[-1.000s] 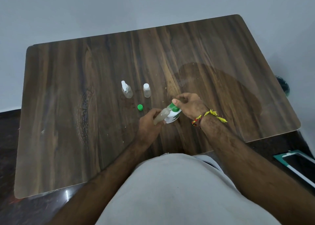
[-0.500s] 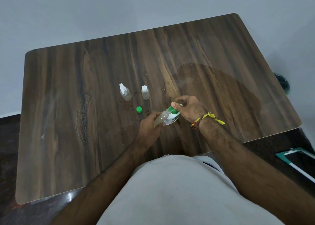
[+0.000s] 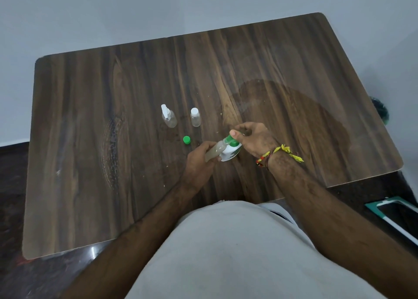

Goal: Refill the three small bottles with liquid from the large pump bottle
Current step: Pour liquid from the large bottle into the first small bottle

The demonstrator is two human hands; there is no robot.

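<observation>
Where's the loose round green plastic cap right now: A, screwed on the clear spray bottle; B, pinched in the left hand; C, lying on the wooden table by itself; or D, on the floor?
C: the round green plastic cap lies alone on the wooden table, apart from the left hand.

1. A plain room, probably in a home, is suggested, though the kind of place cannot be told for certain.
2. A dark wood-grain laminate table (image 3: 113, 140) is set against a bare pale grey wall (image 3: 113, 11).
3. Dark polished floor (image 3: 13, 163) is seen around the table.
4. Small toiletry-type bottles are laid out on the tabletop.
</observation>
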